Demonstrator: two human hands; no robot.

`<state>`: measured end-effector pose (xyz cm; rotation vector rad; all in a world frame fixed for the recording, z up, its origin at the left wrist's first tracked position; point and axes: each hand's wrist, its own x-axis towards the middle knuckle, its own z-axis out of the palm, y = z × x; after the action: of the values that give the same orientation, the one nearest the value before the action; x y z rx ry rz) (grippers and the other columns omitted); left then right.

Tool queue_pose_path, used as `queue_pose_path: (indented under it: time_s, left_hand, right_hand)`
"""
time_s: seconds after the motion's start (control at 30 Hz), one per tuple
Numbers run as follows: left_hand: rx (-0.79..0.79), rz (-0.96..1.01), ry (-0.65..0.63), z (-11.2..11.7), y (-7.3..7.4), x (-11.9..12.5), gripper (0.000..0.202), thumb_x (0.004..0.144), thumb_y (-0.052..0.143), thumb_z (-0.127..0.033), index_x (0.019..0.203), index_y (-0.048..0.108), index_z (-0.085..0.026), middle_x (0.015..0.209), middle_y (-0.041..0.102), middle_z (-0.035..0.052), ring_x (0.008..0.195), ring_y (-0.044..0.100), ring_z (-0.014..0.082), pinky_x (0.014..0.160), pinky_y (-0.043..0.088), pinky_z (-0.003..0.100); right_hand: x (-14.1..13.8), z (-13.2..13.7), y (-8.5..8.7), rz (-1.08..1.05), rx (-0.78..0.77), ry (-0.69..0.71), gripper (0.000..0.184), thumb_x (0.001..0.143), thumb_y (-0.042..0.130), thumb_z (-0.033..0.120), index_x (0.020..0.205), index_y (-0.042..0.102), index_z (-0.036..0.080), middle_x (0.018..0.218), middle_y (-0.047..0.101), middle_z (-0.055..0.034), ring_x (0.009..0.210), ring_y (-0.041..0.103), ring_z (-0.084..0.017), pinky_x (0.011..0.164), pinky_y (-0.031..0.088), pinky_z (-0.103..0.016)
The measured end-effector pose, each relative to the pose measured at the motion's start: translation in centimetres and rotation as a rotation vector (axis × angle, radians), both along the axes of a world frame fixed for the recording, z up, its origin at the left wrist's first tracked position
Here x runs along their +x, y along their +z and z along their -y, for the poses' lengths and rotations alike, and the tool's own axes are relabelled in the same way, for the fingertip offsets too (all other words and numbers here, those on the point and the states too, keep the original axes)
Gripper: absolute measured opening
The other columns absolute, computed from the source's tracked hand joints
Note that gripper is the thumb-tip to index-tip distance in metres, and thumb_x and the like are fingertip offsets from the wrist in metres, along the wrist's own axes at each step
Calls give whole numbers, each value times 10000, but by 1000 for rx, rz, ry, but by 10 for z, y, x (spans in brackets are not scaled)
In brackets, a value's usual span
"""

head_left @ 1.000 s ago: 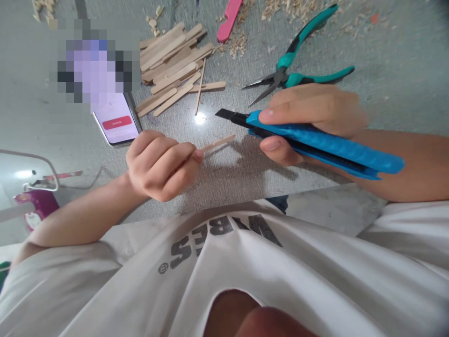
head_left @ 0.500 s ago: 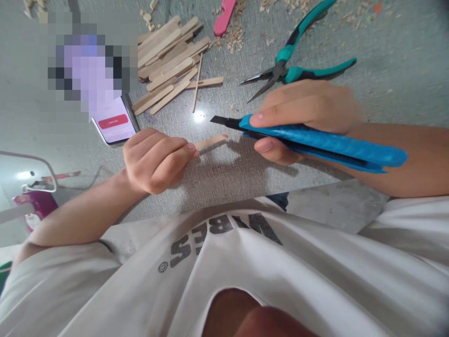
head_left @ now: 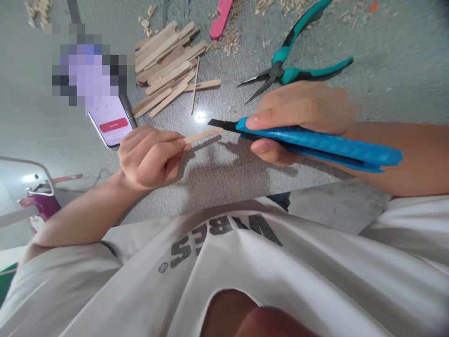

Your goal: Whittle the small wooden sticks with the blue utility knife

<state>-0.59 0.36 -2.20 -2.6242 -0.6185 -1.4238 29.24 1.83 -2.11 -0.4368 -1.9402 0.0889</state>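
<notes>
- Head view, change since the earlier frames: the knife blade and the free end of the wooden stick (head_left: 203, 135) have closed up. One second ago they were apart; they now meet or overlap, with the blade tip at the stick's 3 o'clock end.
- Left hand (head_left: 147, 157): fingers closed around the stick, thumb and forefinger pinching its near end. The stick projects toward 2 o'clock, held above the bench (head_left: 386, 84).
- Right hand (head_left: 301, 114): fingers closed on the blue utility knife (head_left: 315, 145), forefinger laid along the top of the handle, thumb underneath. The dark blade is extended and points toward 9 o'clock.
- Stick location: centre of the frame, between the two hands, at 3 o'clock from the left hand.
- Teal-handled pliers (head_left: 291, 70) lie on the bench at 12 o'clock from the right hand, handles spread apart.
- A pile of wooden sticks (head_left: 168, 65) lies at 12 o'clock from the left hand; wood shavings (head_left: 229, 42) are scattered at the pile's 2 o'clock side.
- A pink stick (head_left: 220, 18) lies at the top edge.
- A phone (head_left: 112, 124) with a lit screen lies at 10 o'clock from the left hand.
</notes>
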Motion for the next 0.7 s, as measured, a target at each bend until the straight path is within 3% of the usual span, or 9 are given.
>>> queue_pose_path:
  time_s: [0.13,0.27,0.37,0.4,0.53,0.63,0.7]
  left_hand:
    - [-123,-59,50,5,4,-5,203,1030,806,-229,1038,616,-300,833,790,-18,603,680,137,539,499,338]
    - [-180,-10,67,8,6,-4,208,1028,783,-209,1017,598,-303,855,803,-13,643,708,146,554,530,334]
    - [-140,120,28,9,1,-2,182,1008,760,-237,962,593,-292,791,787,-28,578,663,132,502,493,308]
    - [-201,127,60,9,-2,-2,178,1015,745,-232,962,588,-296,799,792,-34,576,665,130,520,497,313]
    - [-241,198,71,10,-14,-6,184,1036,730,-351,941,583,-295,817,828,-21,534,656,127,501,453,326]
    - [-177,239,47,7,-19,-7,269,1031,749,-453,911,578,-285,760,817,-22,500,625,118,461,388,313]
    - [-157,219,49,3,-20,-6,268,1041,745,-434,903,582,-272,781,830,-12,504,617,105,459,374,307]
  right_hand:
    - [7,1,8,116,-24,-9,215,1071,575,431,1157,719,296,742,750,67,554,744,-130,510,546,-224]
    - [10,3,6,17,-39,18,269,1089,603,428,1276,733,284,812,784,43,614,765,-139,545,561,-221]
    - [8,5,0,-101,-139,64,295,1024,717,360,1302,772,278,906,838,7,700,793,-140,630,597,-215]
    - [8,6,-2,-139,-180,72,309,995,748,350,1293,792,280,914,847,-4,711,794,-144,643,602,-221]
    - [9,7,-4,-152,-278,89,354,917,793,349,1265,823,294,855,846,-23,709,798,-174,636,612,-256]
    - [14,6,-2,-39,-319,33,253,965,732,456,1169,810,330,747,802,10,657,774,-168,565,553,-254]
    - [17,6,0,28,-491,1,330,964,702,651,991,793,336,691,769,8,646,760,-178,574,565,-278]
